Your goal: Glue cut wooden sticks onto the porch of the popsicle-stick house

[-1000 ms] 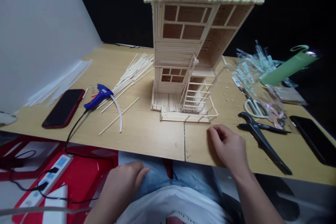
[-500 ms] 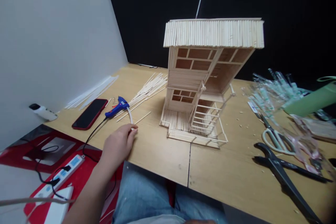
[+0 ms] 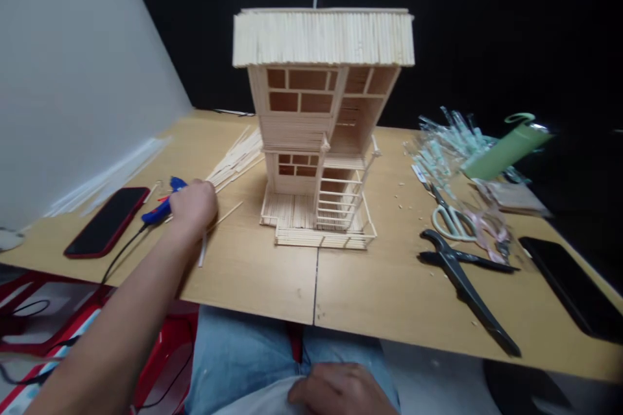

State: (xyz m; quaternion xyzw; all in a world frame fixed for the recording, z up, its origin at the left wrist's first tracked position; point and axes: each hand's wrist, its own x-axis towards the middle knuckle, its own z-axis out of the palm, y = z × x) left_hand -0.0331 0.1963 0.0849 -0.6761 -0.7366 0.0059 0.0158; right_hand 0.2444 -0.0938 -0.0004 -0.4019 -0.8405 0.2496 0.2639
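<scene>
So the thing we're on is the blue hot glue gun [image 3: 156,213], lying left of centre in the frame with our left hand [image 3: 193,206] right over its back end. Most of the fingers are hidden, so we can't tell if they're gripping it or just resting on it. Our right hand [image 3: 343,390] is at bottom centre in the lap, fingers loosely bent; can't tell if there's anything in it.

Handling-wise, we'd guess the gun is light, stiff, smooth plastic. We'd grab the handle by the orange trigger [image 3: 163,199], away from the nozzle end, which could be hot, and watch for drag from the black cord [image 3: 124,249]. The white glue stick [image 3: 202,253] poking out below the hand looks bendy, so not a great thing to pull on.

Near it: loose wooden sticks [image 3: 238,159] behind, a red-edged phone [image 3: 107,222] to the left. The stick-built house [image 3: 296,130] stands mid-frame; probably light, railings likely fragile, so we'd hold it by the base.

The wood-look table [image 3: 263,282] seems flat and hard, with a dark seam at lower centre and crumbs right of the house. Scissors [image 3: 455,224] sit over at the right. Pale wall [image 3: 63,65] upper left, black backdrop [image 3: 487,32] across the top.
</scene>
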